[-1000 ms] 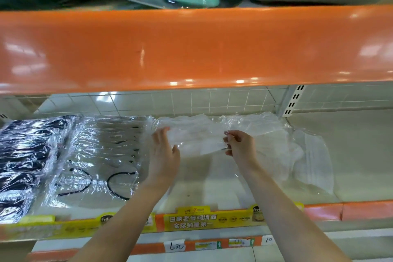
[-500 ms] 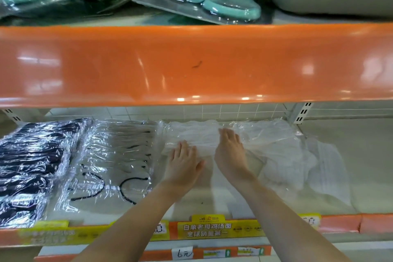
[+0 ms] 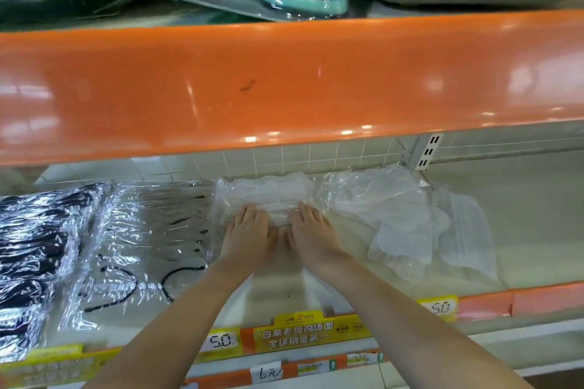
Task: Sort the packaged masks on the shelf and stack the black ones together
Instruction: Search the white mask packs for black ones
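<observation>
Hands flat on the white masks

Both our hands lie side by side on the cream metal shelf (image 3: pixel 521 230), thumbs nearly touching. Our left hand (image 3: pixel 248 237) and right hand (image 3: pixel 311 235) have fingers straight and spread, their tips pressing the near edge of a clear-wrapped bundle of white masks (image 3: pixel 268 199) that sits just beyond them, towards the far wall. Nothing is gripped; the palms face down.

Right of our right hand, a loose heap of white masks in crinkled clear plastic (image 3: pixel 401 221) spreads towards the near edge. Left of our left hand lies a pack of clear-wrapped masks with black ear loops (image 3: pixel 142 246), and further left, at the frame's edge, the stack of black masks in shiny plastic (image 3: pixel 34 256), well apart from both hands.
</observation>
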Available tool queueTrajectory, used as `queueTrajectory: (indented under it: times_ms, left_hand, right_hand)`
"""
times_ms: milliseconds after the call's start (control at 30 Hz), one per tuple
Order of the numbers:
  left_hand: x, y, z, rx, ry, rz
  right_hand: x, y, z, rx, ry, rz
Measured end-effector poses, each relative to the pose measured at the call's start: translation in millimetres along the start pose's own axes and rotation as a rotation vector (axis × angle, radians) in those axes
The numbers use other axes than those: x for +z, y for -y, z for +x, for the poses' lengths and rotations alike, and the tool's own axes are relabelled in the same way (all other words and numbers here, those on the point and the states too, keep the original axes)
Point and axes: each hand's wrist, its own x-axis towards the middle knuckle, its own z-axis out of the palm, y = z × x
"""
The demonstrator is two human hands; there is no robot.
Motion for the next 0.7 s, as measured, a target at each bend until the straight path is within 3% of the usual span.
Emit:
queueTrajectory:
  times_ms: [100,233,400,700]
  left_hand:
    - [-9,-13,3,0.002,-0.023,-0.097]
    - [-15,-39,2,0.075,-0.107,-0.144]
    - [-7,-71,-4,0.141,-0.148,-0.162]
    - [20,-136,-24,0.263,-0.031,-0.278]
  right_hand:
    - [-9,1,0,-0.014,0.029,0.008]
    - [-24,-5,-8,0.005,-0.055,0.107]
    - [-33,-32,-30,0.219,-0.212,0.095]
    - [-30,-87,-84,0.503,-0.179,0.056]
